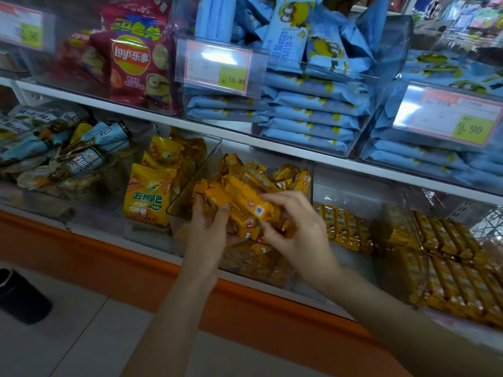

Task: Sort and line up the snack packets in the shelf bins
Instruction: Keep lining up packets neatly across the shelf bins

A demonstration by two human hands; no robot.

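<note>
- Two bare hands work at a clear bin [190,191] on the lower shelf, part-filled with a loose heap of small yellow packets [275,178].
- The left hand [208,227] grips a bunch of these packets from below, fingers curled around them.
- The right hand [294,229] pinches the end of one long yellow packet [245,201] lying across the bunch, thumb and fingertips closed on it.
- Just right, a second bin holds yellow bars [345,227] lined up in a neat row.
- Left of the hands stand yellow bags [148,197] with green print.
- The upper shelf carries blue packs [307,118] stacked flat, and a red crisp bag [133,55].
</note>
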